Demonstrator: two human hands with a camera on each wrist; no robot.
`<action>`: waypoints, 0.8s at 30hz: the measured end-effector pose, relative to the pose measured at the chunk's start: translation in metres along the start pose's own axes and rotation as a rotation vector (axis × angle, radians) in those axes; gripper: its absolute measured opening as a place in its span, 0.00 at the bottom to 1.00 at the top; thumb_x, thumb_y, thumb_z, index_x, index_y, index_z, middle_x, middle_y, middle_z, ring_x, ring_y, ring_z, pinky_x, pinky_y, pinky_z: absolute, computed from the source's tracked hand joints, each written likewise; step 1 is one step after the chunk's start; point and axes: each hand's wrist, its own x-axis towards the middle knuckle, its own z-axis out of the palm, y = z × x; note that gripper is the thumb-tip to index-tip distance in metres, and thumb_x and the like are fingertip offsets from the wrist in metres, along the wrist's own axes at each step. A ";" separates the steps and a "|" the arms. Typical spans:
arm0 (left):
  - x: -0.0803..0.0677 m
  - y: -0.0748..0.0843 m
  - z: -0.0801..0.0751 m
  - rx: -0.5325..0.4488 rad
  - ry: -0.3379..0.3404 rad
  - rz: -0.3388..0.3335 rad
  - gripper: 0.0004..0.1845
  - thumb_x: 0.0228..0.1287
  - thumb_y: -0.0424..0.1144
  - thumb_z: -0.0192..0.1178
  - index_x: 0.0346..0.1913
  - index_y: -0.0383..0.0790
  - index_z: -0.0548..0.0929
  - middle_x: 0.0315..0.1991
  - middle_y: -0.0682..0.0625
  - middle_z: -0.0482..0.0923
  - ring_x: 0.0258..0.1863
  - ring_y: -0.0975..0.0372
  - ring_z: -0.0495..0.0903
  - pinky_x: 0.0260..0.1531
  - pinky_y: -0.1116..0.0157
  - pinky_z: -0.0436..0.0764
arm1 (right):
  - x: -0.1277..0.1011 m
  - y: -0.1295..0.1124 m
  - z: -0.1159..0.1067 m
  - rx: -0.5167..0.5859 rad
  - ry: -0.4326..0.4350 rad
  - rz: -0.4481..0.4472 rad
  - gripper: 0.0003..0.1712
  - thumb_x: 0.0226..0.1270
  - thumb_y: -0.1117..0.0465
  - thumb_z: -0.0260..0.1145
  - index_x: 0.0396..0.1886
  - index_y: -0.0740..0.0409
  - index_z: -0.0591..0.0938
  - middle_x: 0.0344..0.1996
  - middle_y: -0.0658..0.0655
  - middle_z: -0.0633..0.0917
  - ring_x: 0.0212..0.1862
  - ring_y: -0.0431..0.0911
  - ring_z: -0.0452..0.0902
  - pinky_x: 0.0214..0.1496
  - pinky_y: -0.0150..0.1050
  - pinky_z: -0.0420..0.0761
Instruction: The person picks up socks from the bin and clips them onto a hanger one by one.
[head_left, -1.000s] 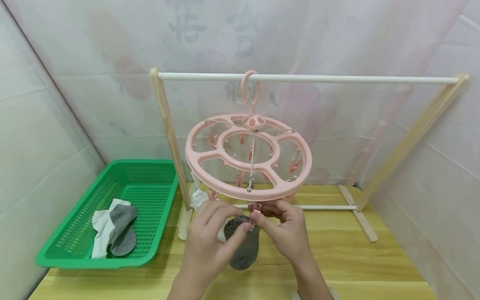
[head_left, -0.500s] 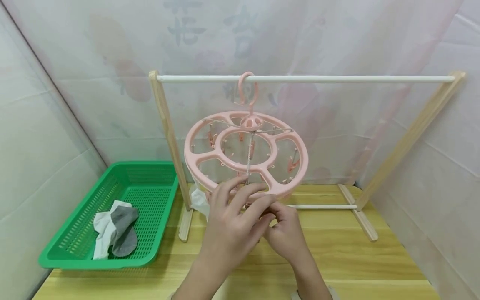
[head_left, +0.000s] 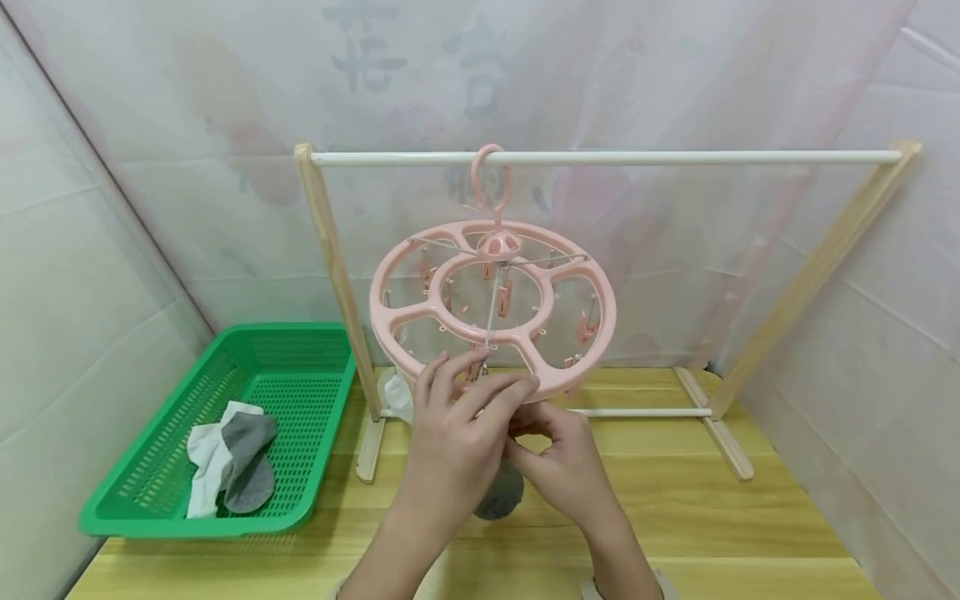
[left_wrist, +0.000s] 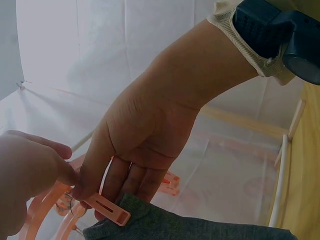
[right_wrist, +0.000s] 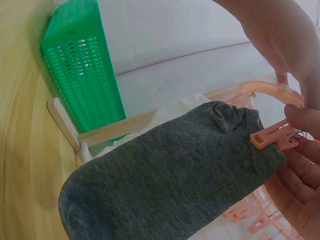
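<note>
A pink round clip hanger (head_left: 492, 310) hangs by its hook from the white rod (head_left: 675, 156) of a wooden rack. Just under its front rim my two hands meet. My left hand (head_left: 487, 385) pinches a pink clip (left_wrist: 107, 209) between thumb and fingers (left_wrist: 125, 180). That clip (right_wrist: 272, 137) bites the cuff of a grey sock (right_wrist: 170, 185), which hangs below my hands (head_left: 501, 497). My right hand (head_left: 540, 433) grips the sock's cuff beside the clip, with its fingers (right_wrist: 300, 187) curled under it. A white sock (head_left: 397, 398) hangs from the hanger's left side.
A green plastic basket (head_left: 300, 342) on the wooden table (head_left: 712, 517) at the left holds a white sock (head_left: 204, 454) and a grey sock (head_left: 247, 462). The rack's wooden legs (head_left: 333, 275) stand left and right. White sheeting walls the space in.
My left hand has let go of the sock's body and risen to the clip under the rim. The hanger has swung slightly left. The grey sock now hangs from the clip.
</note>
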 end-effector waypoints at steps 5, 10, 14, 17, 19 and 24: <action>0.000 -0.003 0.000 -0.016 0.013 0.000 0.15 0.58 0.27 0.68 0.45 0.49 0.88 0.44 0.56 0.86 0.61 0.51 0.76 0.63 0.39 0.66 | 0.001 0.001 -0.003 -0.033 -0.041 -0.012 0.16 0.57 0.72 0.73 0.44 0.52 0.87 0.37 0.49 0.89 0.38 0.42 0.87 0.41 0.42 0.87; -0.002 -0.005 -0.002 -0.023 -0.023 -0.023 0.19 0.55 0.25 0.68 0.46 0.50 0.88 0.45 0.57 0.85 0.63 0.52 0.75 0.67 0.34 0.58 | 0.000 -0.004 -0.013 -0.180 -0.095 -0.023 0.17 0.58 0.62 0.77 0.48 0.48 0.87 0.40 0.45 0.89 0.41 0.40 0.86 0.45 0.38 0.85; -0.005 -0.007 -0.005 -0.068 -0.034 -0.060 0.25 0.54 0.20 0.65 0.49 0.51 0.87 0.46 0.56 0.84 0.65 0.52 0.73 0.68 0.31 0.51 | -0.002 -0.013 -0.025 -0.267 -0.035 -0.098 0.13 0.58 0.64 0.76 0.43 0.48 0.89 0.37 0.45 0.90 0.39 0.39 0.86 0.45 0.31 0.83; -0.007 -0.010 -0.007 -0.123 -0.036 -0.089 0.26 0.56 0.19 0.62 0.52 0.51 0.86 0.46 0.55 0.83 0.66 0.52 0.72 0.69 0.31 0.46 | -0.001 -0.019 -0.033 -0.270 0.099 -0.215 0.13 0.56 0.72 0.73 0.37 0.51 0.89 0.33 0.48 0.90 0.37 0.37 0.86 0.44 0.26 0.81; -0.009 -0.013 -0.009 -0.150 -0.036 -0.095 0.24 0.60 0.21 0.61 0.53 0.52 0.86 0.47 0.54 0.83 0.66 0.51 0.72 0.70 0.31 0.45 | 0.002 -0.021 -0.036 -0.250 0.227 -0.303 0.13 0.53 0.77 0.69 0.32 0.56 0.89 0.29 0.52 0.90 0.35 0.38 0.86 0.43 0.25 0.81; -0.013 -0.021 -0.013 -0.195 -0.050 -0.085 0.24 0.63 0.23 0.58 0.56 0.53 0.84 0.47 0.54 0.81 0.66 0.51 0.71 0.69 0.30 0.45 | 0.010 -0.019 -0.038 -0.266 0.526 -0.364 0.09 0.51 0.79 0.63 0.27 0.68 0.88 0.26 0.63 0.88 0.34 0.36 0.85 0.44 0.24 0.80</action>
